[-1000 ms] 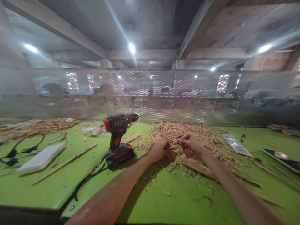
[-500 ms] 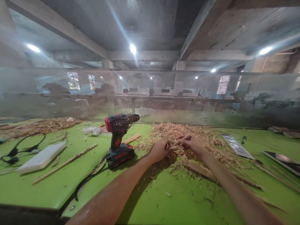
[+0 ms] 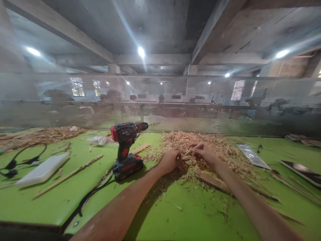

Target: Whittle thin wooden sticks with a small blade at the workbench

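My right hand [image 3: 206,155] is closed in a pinch round a slim, pale wooden stick [image 3: 200,146], which slants down toward the left hand. My left hand [image 3: 170,160] has its fingers curled close to the stick's lower end. A second thin pale piece [image 3: 186,157] runs out from the left fingers; its end inside the hand is hidden. Both hands hover low over a pile of wood shavings [image 3: 225,147] on the green table [image 3: 190,214]. Just below the right wrist lies a flat wooden piece [image 3: 213,181], partly covered by shavings.
A cordless drill [image 3: 126,134] stands upright left of my hands, with a plastic bottle [image 3: 100,140] behind it. Farther left lie a carved stick [image 3: 67,176], a white block [image 3: 43,170] and a black cable. A phone [image 3: 302,171] and several sticks lie right. Perforated metal screen [image 3: 160,115] behind.
The stick in my right hand has tilted slightly more upright. Both hands stay nearly in place, and the whole view has shifted a little.
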### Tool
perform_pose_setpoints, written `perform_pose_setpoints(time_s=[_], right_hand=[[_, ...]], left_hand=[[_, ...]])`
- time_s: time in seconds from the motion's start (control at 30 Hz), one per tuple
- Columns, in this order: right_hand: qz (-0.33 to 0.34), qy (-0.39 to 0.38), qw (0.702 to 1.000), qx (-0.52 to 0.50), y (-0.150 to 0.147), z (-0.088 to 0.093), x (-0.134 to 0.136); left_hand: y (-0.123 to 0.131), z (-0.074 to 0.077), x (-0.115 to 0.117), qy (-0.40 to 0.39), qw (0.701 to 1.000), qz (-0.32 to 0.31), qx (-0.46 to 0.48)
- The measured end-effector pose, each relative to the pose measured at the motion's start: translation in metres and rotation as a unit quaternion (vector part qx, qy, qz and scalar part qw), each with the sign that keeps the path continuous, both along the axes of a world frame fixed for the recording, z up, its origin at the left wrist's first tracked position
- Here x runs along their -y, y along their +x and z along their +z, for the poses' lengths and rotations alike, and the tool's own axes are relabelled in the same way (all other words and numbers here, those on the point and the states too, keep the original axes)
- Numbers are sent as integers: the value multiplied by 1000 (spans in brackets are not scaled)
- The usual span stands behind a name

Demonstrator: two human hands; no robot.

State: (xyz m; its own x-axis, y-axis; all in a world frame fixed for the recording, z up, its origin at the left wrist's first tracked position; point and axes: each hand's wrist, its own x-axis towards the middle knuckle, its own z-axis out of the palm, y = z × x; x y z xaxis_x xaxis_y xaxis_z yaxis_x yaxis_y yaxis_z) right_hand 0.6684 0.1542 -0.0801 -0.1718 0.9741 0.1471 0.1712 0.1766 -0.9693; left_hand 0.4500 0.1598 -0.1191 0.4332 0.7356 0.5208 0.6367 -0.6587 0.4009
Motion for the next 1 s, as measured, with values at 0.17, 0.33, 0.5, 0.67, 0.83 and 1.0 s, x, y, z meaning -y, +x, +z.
perform_pose_setpoints(time_s=[0.17, 0.33, 0.5, 0.67, 0.83, 1.0], right_hand=[[5, 10, 1000, -5, -1, -1, -1], [19, 6, 1000, -3, 2, -4, -5], [19, 10, 1000, -1, 2, -5, -6], [33, 16, 999, 4, 0, -2, -2], [28, 13, 999, 14, 2, -5, -6], [28, 32, 999, 21, 3, -8, -9]], left_hand=[[-1, 4, 4, -3, 1000, 9, -15], [-1, 2, 3, -2, 1000, 10, -22], [-1, 1, 3, 2, 1000, 8, -19], [-1, 0, 2, 8, 1000, -1, -25], [-1, -1, 0, 4, 999, 3, -38], [-1, 2, 4, -2, 999, 7, -45]])
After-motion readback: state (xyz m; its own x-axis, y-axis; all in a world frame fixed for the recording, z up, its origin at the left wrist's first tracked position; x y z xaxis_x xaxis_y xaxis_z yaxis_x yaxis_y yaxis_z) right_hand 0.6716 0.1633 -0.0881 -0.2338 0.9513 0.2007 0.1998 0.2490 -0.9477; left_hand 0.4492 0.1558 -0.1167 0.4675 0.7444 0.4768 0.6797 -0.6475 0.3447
